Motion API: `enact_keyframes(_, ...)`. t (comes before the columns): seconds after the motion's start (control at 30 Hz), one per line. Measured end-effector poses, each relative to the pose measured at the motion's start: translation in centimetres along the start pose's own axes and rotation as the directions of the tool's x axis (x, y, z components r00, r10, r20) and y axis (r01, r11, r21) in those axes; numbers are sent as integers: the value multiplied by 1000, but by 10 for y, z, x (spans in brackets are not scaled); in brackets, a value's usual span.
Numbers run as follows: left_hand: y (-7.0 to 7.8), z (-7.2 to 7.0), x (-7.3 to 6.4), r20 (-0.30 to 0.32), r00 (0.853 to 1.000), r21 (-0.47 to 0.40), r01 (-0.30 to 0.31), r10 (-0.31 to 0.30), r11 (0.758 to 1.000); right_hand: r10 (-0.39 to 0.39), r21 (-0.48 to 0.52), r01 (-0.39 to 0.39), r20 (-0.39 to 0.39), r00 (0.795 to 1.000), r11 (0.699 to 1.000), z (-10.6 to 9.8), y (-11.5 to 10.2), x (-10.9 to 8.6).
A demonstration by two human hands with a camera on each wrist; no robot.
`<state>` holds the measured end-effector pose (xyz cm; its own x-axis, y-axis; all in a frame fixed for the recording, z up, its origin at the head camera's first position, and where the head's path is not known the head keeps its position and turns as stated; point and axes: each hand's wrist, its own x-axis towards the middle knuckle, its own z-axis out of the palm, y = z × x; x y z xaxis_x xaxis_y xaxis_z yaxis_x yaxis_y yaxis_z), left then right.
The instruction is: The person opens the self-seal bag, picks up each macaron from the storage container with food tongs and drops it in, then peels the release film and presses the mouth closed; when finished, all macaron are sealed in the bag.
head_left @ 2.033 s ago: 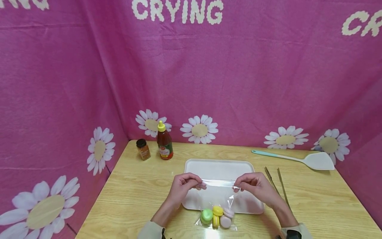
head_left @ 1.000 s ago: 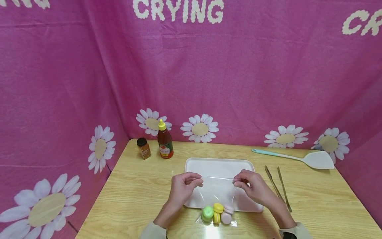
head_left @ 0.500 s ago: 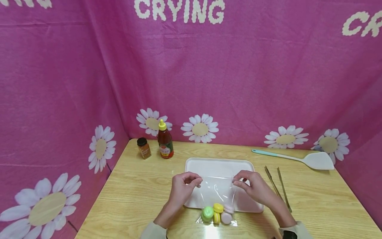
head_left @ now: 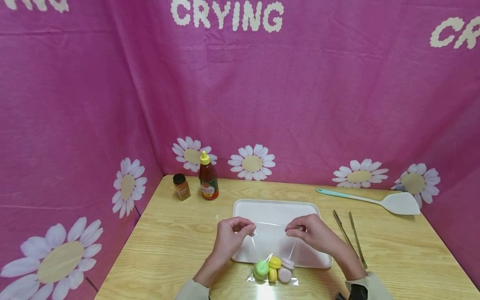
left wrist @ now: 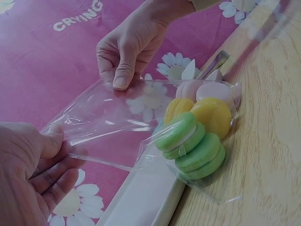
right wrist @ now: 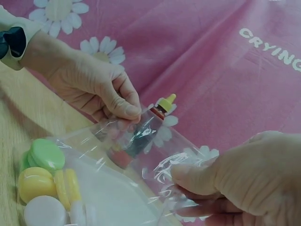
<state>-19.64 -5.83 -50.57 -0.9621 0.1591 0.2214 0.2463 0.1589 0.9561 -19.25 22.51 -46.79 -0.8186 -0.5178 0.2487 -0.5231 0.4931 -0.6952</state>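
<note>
A clear plastic bag (left wrist: 113,122) holds green, yellow and pale pink macarons (head_left: 275,262) at its bottom, near the table's front. My left hand (head_left: 231,238) pinches the bag's top edge at its left corner, thumb against fingers. At the right corner my right hand (head_left: 313,234) pinches the same edge between thumb and fingers. In both wrist views the film stretches between the two hands. Behind and partly beneath the bag lies a white tray (head_left: 276,206), its front edge just beyond the macarons.
On the wooden table (head_left: 168,241), a small spice jar (head_left: 182,187) and a red sauce bottle (head_left: 208,179) stand at the back left. Metal tongs (head_left: 350,237) lie right of the tray, and a white spatula (head_left: 399,203) is farther back. A pink cloth (head_left: 292,100) hangs behind.
My right hand has moved slightly left along the bag's top edge, closer to my left hand. The left hand and the macarons stay almost where they were.
</note>
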Motion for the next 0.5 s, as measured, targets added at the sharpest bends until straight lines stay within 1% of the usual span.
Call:
enact_keyframes(0.2, 0, -2, 1, 19, 1000, -45, 22, -22, 999, 8, 19, -8, -24, 1000, 1000, 5, 1, 1)
enact_keyframes(0.37, 1, -2, 2, 38, 999, -54, 0, 2, 999, 34, 32, -33, -35, 999, 999, 5, 3, 0)
enact_keyframes(0.43, 1, -2, 2, 49, 999, -53, -10, 13, 999, 36, 12, -35, -29, 999, 999, 3, 3, 0)
enact_keyframes(0.5, 0, -3, 1, 58, 998, -42, -8, 11, 999, 26, -25, -27, -22, 999, 999, 3, 2, 1)
